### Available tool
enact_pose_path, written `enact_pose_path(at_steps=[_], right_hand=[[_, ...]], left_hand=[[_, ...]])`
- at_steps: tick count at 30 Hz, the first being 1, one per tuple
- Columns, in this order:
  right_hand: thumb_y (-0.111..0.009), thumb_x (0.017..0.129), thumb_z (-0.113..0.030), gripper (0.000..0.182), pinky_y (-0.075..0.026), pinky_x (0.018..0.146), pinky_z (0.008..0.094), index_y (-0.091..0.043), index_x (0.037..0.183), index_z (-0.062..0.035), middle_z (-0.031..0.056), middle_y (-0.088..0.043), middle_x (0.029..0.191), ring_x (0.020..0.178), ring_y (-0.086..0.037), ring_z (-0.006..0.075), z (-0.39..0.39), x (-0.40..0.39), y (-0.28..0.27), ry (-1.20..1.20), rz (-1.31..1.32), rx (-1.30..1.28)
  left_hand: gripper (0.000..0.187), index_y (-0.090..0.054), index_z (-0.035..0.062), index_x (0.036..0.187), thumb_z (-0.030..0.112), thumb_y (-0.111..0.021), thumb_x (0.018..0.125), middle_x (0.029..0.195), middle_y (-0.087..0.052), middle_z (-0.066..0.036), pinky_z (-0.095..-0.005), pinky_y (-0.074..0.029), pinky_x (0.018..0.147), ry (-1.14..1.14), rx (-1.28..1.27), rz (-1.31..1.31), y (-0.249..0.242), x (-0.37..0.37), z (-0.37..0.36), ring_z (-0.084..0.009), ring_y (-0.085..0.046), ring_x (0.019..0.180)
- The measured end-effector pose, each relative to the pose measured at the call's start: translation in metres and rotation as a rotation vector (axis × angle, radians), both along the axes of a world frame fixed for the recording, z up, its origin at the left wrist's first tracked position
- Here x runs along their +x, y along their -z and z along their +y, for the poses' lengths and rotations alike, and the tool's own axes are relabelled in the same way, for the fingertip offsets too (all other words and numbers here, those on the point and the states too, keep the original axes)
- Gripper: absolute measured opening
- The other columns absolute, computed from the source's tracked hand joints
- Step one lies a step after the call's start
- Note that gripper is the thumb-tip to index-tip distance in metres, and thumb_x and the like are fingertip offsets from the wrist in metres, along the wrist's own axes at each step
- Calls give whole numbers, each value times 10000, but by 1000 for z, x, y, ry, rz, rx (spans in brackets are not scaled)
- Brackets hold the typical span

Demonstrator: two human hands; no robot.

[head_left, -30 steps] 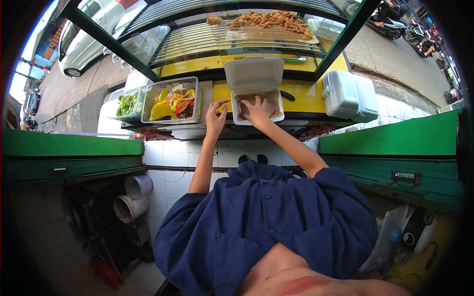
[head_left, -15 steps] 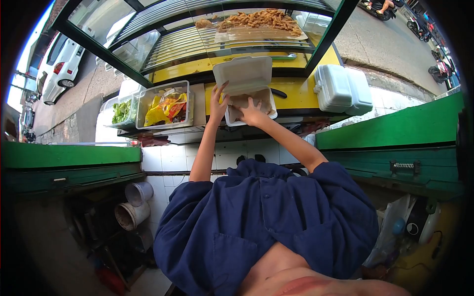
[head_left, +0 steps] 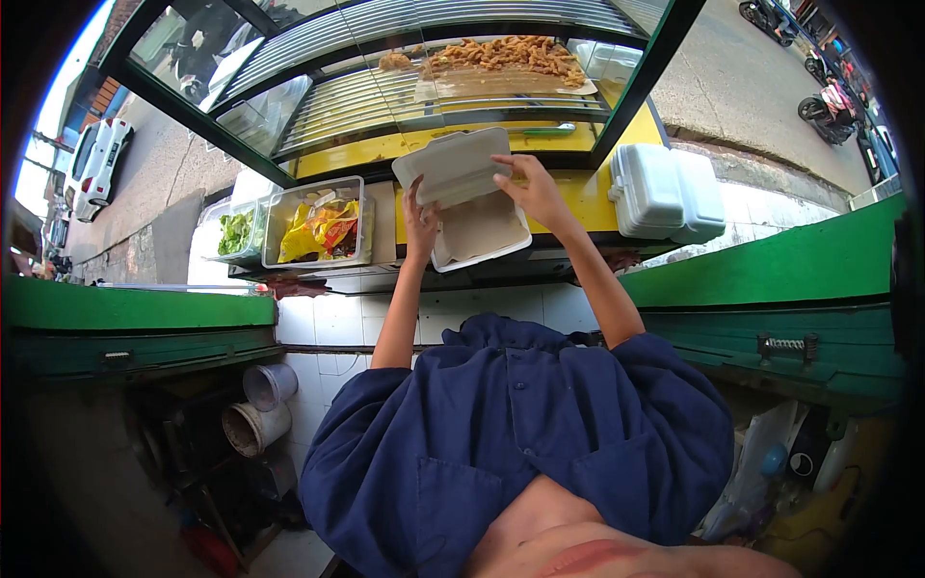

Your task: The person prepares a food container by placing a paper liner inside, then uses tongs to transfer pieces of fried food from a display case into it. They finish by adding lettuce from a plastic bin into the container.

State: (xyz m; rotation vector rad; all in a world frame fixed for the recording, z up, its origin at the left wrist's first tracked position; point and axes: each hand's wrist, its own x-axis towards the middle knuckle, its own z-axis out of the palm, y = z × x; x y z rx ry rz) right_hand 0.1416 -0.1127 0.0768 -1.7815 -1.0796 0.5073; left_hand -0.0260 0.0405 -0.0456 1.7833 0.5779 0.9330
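A white foam takeaway box [head_left: 485,258] stands open at the counter's near edge, turned at a slant. Brown paper [head_left: 479,229] lines its base. The raised lid [head_left: 453,169] leans back toward the display case. My left hand [head_left: 420,229] grips the box's left side by the hinge, fingertips against the lid. With thumb and forefinger, my right hand [head_left: 538,197] holds the lid's right edge; the other fingers are curled partly out of sight.
Left of the box, a clear tub [head_left: 318,255] holds yellow and red packets, beside a tub of lettuce [head_left: 238,231]. Closed foam boxes [head_left: 650,188] are stacked at right. Fried pieces [head_left: 511,60] lie behind the glass of the green-framed case [head_left: 626,106].
My right hand has left the paper inside the box and moved up to the lid's right edge. The box has turned and shifted slightly toward me.
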Motion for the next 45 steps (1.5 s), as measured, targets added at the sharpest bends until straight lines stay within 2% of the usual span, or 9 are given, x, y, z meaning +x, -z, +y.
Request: enact_pose_path(at_steps=[5,13,19,21,22,28,31,34,45], right_hand=[[-548,944,-246,376,-518,822,320,-523,1242,-17,134,-506,1161,1053,-562,203,-17,74,-84,461,-324,496],[-563,939,-293,371,-523,774,280,-583,1171,-4,125,-627,1037,942,-626,175,-7,99,-94,553,-341,418],[-595,918,-273,308,-515,758,317,-652,1039,4,127,-588,971,849,-617,174,10,85,-101,533,-445,416],[-595,917,-261,249,-450,816,311,-716,872,-48,88,-565,954,946,-555,185,23,69,-104,265,-455,414],[-593,917,-254,253,-418,832,308,-721,815,-62,68,-560,964,968,-519,179,43,40,-99,111,-95,465],[-597,914,-230,226,-421,805,296,-671,925,-17,68,-589,865,848,-552,174,93,-10,-116,250,-254,632],[-591,916,-256,312,-359,926,345,-565,1151,-51,110,-533,1072,1021,-472,221,87,13,-109,541,-452,654],[-560,927,-304,496,-321,975,393,-421,1262,33,167,-434,1187,1118,-390,268,73,43,-85,748,-536,598],[-477,973,-244,307,-471,829,293,-628,1074,3,127,-646,1023,941,-611,197,56,49,-91,660,-343,616]], left_hand=[[644,-255,128,1394,-59,-565,861,1425,-314,-106,-390,-472,943,32,-63,-43,5,-3,-8,-263,-410,1250],[668,-232,132,1395,-87,-556,853,1412,-296,-108,-379,-498,929,14,-141,-72,-7,-17,-42,-243,-441,1208],[717,-181,133,1409,-128,-532,841,1421,-245,-153,-362,-505,936,65,-273,-93,-21,-38,-50,-236,-457,1188],[722,-174,133,1411,-128,-531,841,1422,-241,-153,-367,-506,935,54,-300,-107,-24,-47,-47,-236,-454,1191],[721,-174,132,1412,-123,-535,842,1422,-241,-151,-368,-506,934,32,-257,-109,-31,-50,-45,-238,-452,1193],[741,-163,147,1427,-64,-579,851,1426,-237,-141,-383,-491,939,-17,-184,-134,-46,-77,-31,-264,-421,1228],[744,-166,153,1432,-50,-587,854,1431,-232,-132,-392,-486,945,-41,-256,-134,-39,-91,-27,-265,-402,1244],[738,-174,152,1433,-43,-590,856,1437,-224,-122,-388,-485,948,-30,-294,-94,-33,-98,-22,-267,-394,1253],[724,-178,138,1429,-68,-574,859,1441,-215,-107,-366,-487,946,36,-273,-102,-31,-83,-17,-259,-406,1240]])
